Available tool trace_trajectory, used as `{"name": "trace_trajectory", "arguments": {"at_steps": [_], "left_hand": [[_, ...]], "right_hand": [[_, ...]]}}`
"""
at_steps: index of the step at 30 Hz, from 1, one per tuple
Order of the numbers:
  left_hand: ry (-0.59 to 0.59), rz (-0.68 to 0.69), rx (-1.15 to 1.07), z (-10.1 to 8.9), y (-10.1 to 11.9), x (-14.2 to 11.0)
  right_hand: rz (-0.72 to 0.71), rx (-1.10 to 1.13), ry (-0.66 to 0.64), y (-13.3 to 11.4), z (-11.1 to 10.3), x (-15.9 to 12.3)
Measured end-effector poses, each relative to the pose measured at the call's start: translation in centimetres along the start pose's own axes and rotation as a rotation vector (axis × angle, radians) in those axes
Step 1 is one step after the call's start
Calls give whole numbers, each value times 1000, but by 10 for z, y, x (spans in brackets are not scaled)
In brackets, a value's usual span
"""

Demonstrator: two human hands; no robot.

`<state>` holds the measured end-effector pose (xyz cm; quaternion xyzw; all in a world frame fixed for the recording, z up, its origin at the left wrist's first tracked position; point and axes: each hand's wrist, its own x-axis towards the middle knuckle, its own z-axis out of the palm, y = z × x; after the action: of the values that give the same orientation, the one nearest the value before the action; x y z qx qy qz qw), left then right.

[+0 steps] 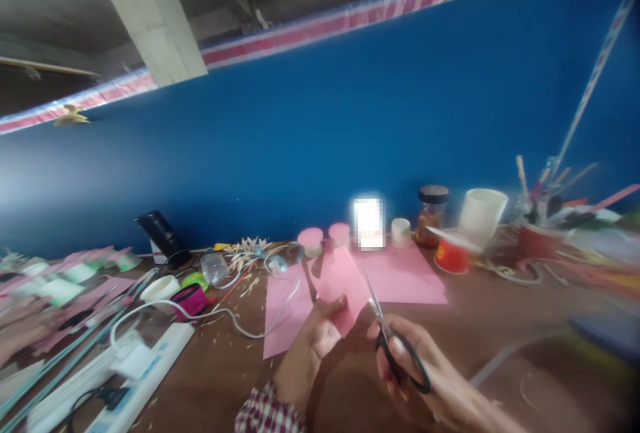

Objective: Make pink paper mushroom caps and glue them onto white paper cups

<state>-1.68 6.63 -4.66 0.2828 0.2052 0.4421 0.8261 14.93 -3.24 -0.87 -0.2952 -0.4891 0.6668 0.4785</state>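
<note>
My left hand (325, 330) grips a piece of pink paper (345, 283) by its lower part, thumb on top, holding it up above the table. In my right hand (415, 356) are scissors (384, 326) with black handles, fingers through the loops. The blades point up and away, at the right edge of the pink paper; whether they touch it I cannot tell. Behind the hands, a larger pink sheet (405, 276) lies flat on the table, and another pink sheet (280, 306) lies to the left. Two small cups with pink round tops (311, 240) stand beyond the paper.
A white power strip (150, 380) and its cable lie at left. Along the blue wall (300, 140) stand a jar with a black lid (433, 216), a white cup (483, 216) and a red container (451, 255). Another person's hand (30, 333) is at far left.
</note>
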Motion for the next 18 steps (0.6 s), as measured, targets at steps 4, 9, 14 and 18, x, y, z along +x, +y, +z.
{"name": "trace_trajectory", "arguments": {"at_steps": [4, 9, 14, 18], "left_hand": [[45, 70, 33, 0, 0, 1], [33, 79, 64, 2, 1, 0], [59, 67, 117, 3, 2, -1], [75, 71, 143, 5, 3, -2]], "right_hand": [[10, 7, 21, -1, 1, 0], [8, -58, 53, -3, 2, -1], [21, -86, 76, -3, 1, 0], [46, -103, 118, -2, 0, 1]]}}
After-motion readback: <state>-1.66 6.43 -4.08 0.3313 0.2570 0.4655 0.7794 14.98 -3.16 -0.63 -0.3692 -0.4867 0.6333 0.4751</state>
